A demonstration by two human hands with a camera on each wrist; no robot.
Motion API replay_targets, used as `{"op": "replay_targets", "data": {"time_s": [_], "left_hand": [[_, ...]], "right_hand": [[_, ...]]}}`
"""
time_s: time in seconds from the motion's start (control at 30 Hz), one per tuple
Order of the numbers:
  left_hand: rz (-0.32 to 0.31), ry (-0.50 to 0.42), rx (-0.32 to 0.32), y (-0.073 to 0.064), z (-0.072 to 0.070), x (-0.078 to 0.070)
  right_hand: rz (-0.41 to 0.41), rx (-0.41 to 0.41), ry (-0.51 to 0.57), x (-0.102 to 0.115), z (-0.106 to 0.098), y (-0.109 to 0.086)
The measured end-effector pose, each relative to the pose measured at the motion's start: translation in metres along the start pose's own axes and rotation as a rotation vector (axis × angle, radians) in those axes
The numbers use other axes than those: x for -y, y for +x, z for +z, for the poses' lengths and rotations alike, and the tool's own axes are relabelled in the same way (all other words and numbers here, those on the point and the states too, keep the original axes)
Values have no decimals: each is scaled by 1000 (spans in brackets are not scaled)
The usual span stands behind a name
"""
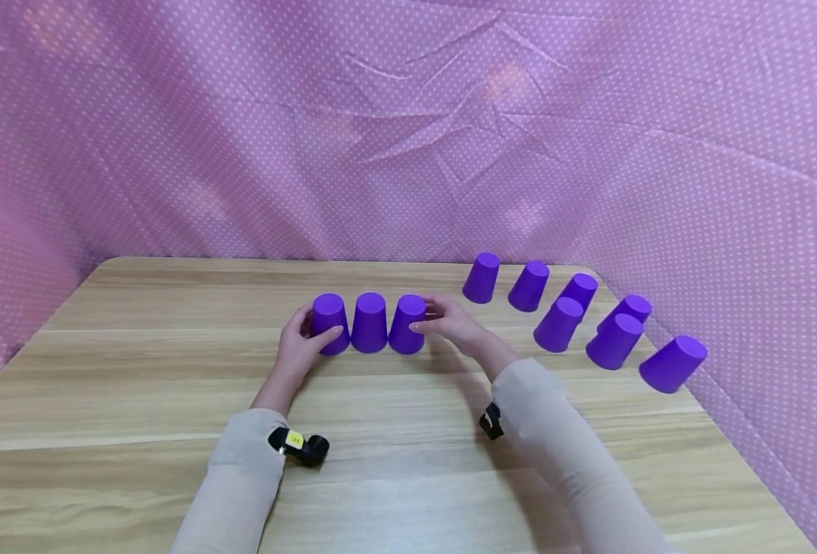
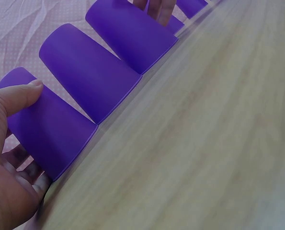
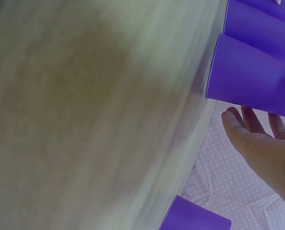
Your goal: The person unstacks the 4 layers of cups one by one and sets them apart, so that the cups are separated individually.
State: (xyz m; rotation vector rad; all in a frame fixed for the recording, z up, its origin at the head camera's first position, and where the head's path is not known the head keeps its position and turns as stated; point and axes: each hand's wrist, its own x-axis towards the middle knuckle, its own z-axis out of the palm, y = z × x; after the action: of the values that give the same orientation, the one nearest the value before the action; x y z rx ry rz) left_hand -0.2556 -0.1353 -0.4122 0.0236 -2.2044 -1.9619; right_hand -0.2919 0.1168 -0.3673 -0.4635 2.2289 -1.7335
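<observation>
Three purple cups stand upside down in a row near the table's middle. My left hand (image 1: 296, 350) holds the left cup (image 1: 329, 309), its thumb across the front and its other fingers round the outer side. The middle cup (image 1: 370, 323) stands between the other two, its rim close against the left cup's in the left wrist view. Around the right cup (image 1: 405, 317) my right hand (image 1: 458, 325) has its thumb at the front and fingers behind. In the right wrist view, those fingers (image 3: 250, 120) lie along the cup's side.
Several more upside-down purple cups stand at the right: a back row with a far-left cup (image 1: 481, 278), and a front row ending in a cup (image 1: 673, 364) near the table's right edge. The wooden table (image 1: 381, 477) meets a pink dotted curtain (image 1: 311, 154) behind and at the sides.
</observation>
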Motion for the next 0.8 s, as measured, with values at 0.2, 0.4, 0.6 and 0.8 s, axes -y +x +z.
{"op": "replay_targets", "data": {"time_s": [0.2,0.4,0.6,0.8], "left_hand": [[3,4,-9,0,0,0],[4,2,-9,0,0,1],[11,-2,-10,0,0,3],[12,-10,-4,0,1,3]], "right_hand": [[22,-51,6,1,5,1],[43,-92,25,-1,9,3],[42,-99,47,-2,10,3],[44,-95,60,-3,6,-1]]}}
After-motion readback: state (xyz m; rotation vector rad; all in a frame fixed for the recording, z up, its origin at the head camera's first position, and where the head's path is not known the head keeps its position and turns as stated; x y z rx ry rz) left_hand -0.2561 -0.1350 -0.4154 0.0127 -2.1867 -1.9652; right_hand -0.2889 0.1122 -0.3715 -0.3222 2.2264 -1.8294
